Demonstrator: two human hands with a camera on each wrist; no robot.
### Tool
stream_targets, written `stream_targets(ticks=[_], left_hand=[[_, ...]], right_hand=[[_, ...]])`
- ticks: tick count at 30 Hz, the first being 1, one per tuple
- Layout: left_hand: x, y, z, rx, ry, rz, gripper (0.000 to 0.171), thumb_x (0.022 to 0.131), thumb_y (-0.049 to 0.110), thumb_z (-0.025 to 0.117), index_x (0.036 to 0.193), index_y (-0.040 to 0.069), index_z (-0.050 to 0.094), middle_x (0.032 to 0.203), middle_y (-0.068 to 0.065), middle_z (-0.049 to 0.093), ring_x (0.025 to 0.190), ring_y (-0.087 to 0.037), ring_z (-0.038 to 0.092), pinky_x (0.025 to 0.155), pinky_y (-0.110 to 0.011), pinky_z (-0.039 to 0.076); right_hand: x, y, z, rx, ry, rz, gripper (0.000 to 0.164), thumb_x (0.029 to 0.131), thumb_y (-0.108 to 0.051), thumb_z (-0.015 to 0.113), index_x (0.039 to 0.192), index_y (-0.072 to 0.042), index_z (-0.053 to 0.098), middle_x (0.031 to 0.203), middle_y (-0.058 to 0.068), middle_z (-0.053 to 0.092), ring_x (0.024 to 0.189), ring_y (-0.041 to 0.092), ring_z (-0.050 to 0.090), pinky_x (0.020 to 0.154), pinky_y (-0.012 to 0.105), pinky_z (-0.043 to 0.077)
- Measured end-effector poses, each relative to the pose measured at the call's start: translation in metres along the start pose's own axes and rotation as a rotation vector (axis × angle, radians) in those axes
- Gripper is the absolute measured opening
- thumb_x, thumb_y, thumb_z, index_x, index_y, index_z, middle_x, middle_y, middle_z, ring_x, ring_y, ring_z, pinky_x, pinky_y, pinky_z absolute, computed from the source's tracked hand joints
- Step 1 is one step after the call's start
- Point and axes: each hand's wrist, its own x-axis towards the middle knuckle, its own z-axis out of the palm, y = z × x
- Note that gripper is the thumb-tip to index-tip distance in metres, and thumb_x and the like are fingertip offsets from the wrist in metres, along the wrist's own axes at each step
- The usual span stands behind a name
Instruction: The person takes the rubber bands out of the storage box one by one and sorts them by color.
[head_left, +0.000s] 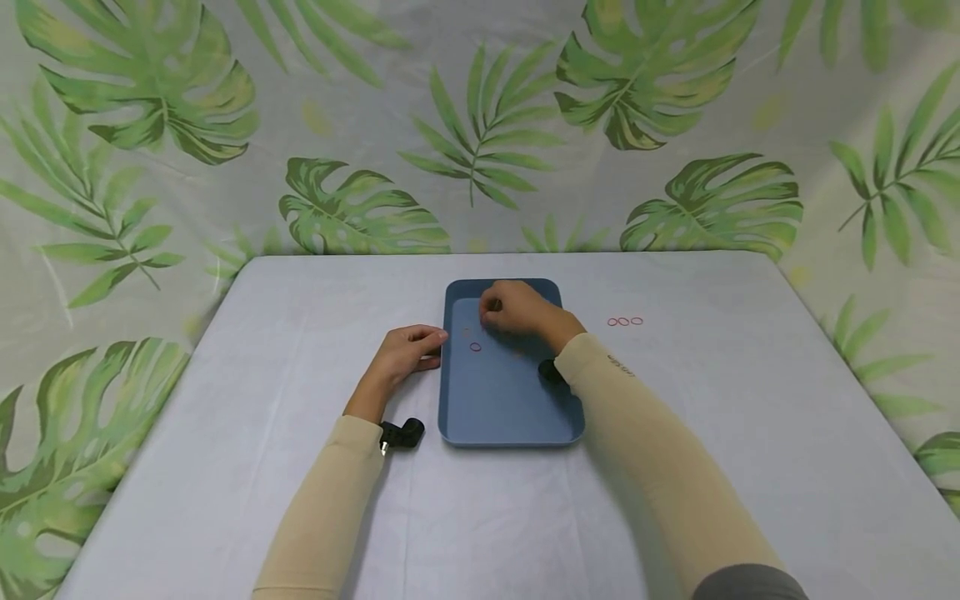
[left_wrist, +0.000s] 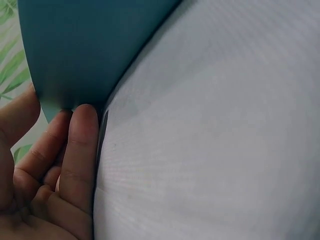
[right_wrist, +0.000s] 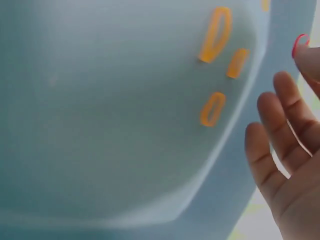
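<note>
My left hand (head_left: 407,350) holds the left side of a blue tray (head_left: 510,442). The left wrist view shows the thumb at the tray's rim and the fingers (left_wrist: 82,145) against its outer wall. Over the far part of the tray, my right hand (head_left: 517,307) pinches a thin red rubber band (right_wrist: 297,46) between thumb and fingertip, while its other fingers (right_wrist: 272,120) spread loosely. Another red rubber band (head_left: 476,347) lies in the tray, left of centre. Several orange rubber bands (right_wrist: 212,109) lie on the tray floor, some seen edge-on; my right hand and forearm hide part of that floor.
To the right of the tray, 3 red rubber bands (head_left: 624,322) lie in a row on the white tablecloth (head_left: 750,433). Behind the table's far edge hangs a leaf-patterned curtain (head_left: 510,225).
</note>
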Motion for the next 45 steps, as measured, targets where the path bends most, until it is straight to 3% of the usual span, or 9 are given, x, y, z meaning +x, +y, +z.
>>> stream_targets(ticks=[9, 15, 23, 29, 38, 45], left_hand=[[0.002, 0.000, 0.000, 0.012, 0.002, 0.014, 0.034, 0.097, 0.022, 0.066, 0.123, 0.000, 0.067, 0.114, -0.009, 0.065, 0.083, -0.006, 0.067, 0.079, -0.023, 0.063], [0.001, 0.000, 0.001, 0.019, 0.004, 0.006, 0.034, 0.097, 0.023, 0.067, 0.123, 0.001, 0.067, 0.116, -0.010, 0.065, 0.083, -0.006, 0.067, 0.079, -0.023, 0.063], [0.003, -0.003, 0.001, 0.015, -0.006, 0.006, 0.035, 0.097, 0.022, 0.066, 0.124, 0.000, 0.066, 0.117, -0.009, 0.063, 0.084, -0.006, 0.066, 0.079, -0.022, 0.062], [0.002, -0.004, 0.000, 0.005, 0.000, 0.010, 0.034, 0.097, 0.021, 0.066, 0.123, -0.001, 0.067, 0.113, -0.008, 0.063, 0.081, -0.006, 0.065, 0.077, -0.022, 0.062], [0.001, -0.004, -0.002, 0.006, -0.005, 0.003, 0.035, 0.097, 0.021, 0.067, 0.124, 0.000, 0.066, 0.113, -0.007, 0.063, 0.082, -0.006, 0.066, 0.079, -0.022, 0.062], [0.002, -0.002, -0.001, 0.016, -0.008, 0.015, 0.035, 0.096, 0.022, 0.067, 0.124, 0.000, 0.066, 0.115, -0.009, 0.063, 0.085, -0.006, 0.066, 0.080, -0.022, 0.062]], right_hand=[[-0.015, -0.012, -0.017, 0.131, 0.099, -0.164, 0.009, 0.097, -0.013, 0.064, 0.098, -0.008, 0.071, 0.100, 0.009, 0.070, 0.093, 0.023, 0.067, 0.085, 0.039, 0.058], [-0.032, -0.022, -0.027, 0.194, 0.141, -0.263, 0.007, 0.096, -0.010, 0.065, 0.099, -0.007, 0.070, 0.097, 0.009, 0.069, 0.086, 0.022, 0.066, 0.078, 0.037, 0.059], [-0.062, -0.023, -0.043, 0.202, 0.210, -0.307, 0.006, 0.095, -0.011, 0.068, 0.100, -0.007, 0.069, 0.097, 0.005, 0.067, 0.088, 0.018, 0.064, 0.079, 0.038, 0.059], [-0.083, -0.003, -0.056, 0.171, 0.244, -0.282, 0.005, 0.093, -0.010, 0.069, 0.098, -0.010, 0.068, 0.096, 0.004, 0.067, 0.087, 0.016, 0.064, 0.075, 0.036, 0.058], [-0.114, 0.051, -0.066, 0.069, 0.328, -0.159, 0.006, 0.093, -0.009, 0.069, 0.098, -0.012, 0.068, 0.096, 0.002, 0.068, 0.085, 0.014, 0.064, 0.072, 0.030, 0.055], [-0.133, 0.072, -0.072, 0.090, 0.331, -0.045, 0.003, 0.095, -0.010, 0.066, 0.097, -0.012, 0.068, 0.097, 0.002, 0.067, 0.080, 0.011, 0.064, 0.067, 0.019, 0.056]])
